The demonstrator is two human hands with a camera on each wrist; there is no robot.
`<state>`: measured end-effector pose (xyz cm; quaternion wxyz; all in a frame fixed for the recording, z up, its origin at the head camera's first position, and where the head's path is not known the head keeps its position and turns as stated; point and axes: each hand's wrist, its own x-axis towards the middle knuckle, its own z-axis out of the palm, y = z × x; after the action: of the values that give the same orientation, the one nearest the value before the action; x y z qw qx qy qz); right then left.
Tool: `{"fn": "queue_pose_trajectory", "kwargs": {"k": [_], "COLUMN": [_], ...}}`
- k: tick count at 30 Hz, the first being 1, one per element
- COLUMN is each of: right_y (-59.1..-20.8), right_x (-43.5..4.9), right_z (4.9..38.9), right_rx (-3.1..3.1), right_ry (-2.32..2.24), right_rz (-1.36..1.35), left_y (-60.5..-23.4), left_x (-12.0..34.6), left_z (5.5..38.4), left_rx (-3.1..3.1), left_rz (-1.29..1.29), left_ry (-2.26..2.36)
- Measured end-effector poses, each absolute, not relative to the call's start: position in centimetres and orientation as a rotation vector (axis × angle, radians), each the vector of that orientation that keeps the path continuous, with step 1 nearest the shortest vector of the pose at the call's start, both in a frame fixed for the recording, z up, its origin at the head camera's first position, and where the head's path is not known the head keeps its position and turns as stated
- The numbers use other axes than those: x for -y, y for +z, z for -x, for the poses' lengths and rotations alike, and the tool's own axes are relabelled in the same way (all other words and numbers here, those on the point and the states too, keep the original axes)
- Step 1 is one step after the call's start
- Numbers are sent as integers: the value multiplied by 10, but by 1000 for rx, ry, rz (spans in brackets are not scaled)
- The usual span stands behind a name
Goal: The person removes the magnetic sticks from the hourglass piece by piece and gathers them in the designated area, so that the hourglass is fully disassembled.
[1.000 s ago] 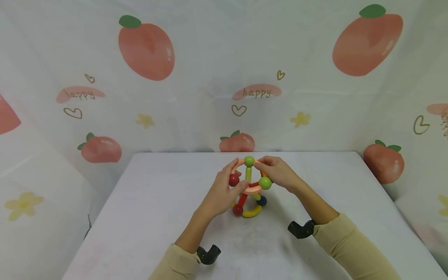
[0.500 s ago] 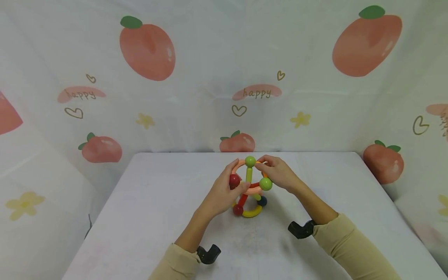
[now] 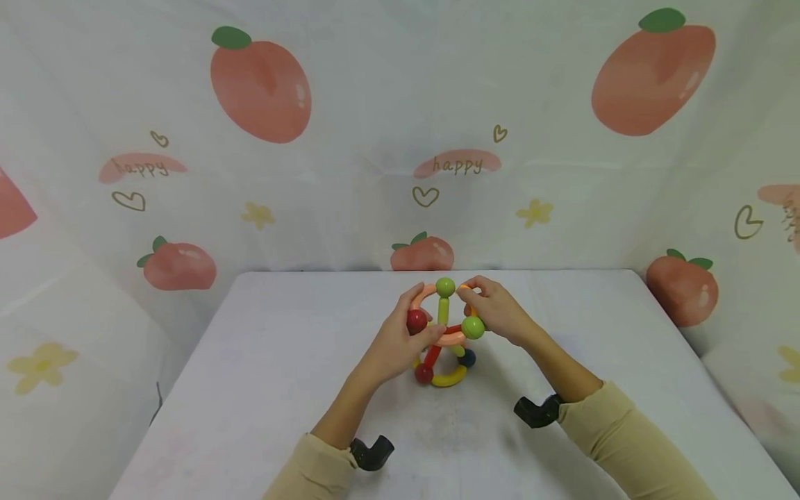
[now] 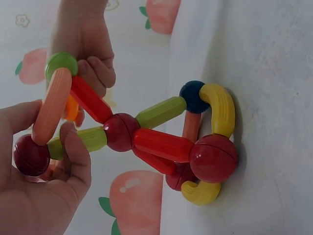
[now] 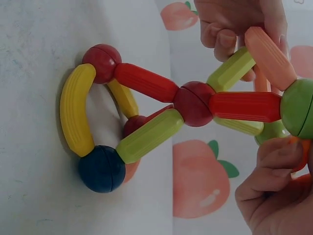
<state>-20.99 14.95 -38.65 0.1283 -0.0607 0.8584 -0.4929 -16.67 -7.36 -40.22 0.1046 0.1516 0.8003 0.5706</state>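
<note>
A construction toy of coloured sticks and balls stands on the white table. Its lower ring has curved yellow sticks, a dark blue ball and red balls. Straight red and green sticks meet at a central red ball. My left hand grips the upper ring around a red ball and curved peach stick. My right hand pinches a curved orange stick between the top green ball and the right green ball. Its fingers hide much of that stick.
Behind the table hangs a white cloth printed with peaches, hearts and flowers. The table's back edge lies just beyond the toy. Black wrist mounts sit below both hands, by the beige sleeves.
My right hand has shifted slightly right with the orange stick, and a small gap now shows between its upper end and the top green ball. My left hand stays in place.
</note>
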Motion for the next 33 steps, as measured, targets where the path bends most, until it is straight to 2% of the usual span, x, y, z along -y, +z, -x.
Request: {"fn": "queue_pose_trajectory", "kwargs": {"k": [18,24,33], "right_y": [-386,-385,-395], "right_x": [-149,-153,-195], "right_z": [202,202,210], "right_rx": [-2649,-2630,-2681], "right_ry": [-1452,-1512,-1429], "right_rz": [136,88,57], "left_y": [-403,-400,-401], "left_x": [81,81,81], "left_z": [170,169,169], "left_rx": [-2279,-2256,-2265], "left_rz": [-569,-490,-471], "left_ry": [1763,1741,1720]}}
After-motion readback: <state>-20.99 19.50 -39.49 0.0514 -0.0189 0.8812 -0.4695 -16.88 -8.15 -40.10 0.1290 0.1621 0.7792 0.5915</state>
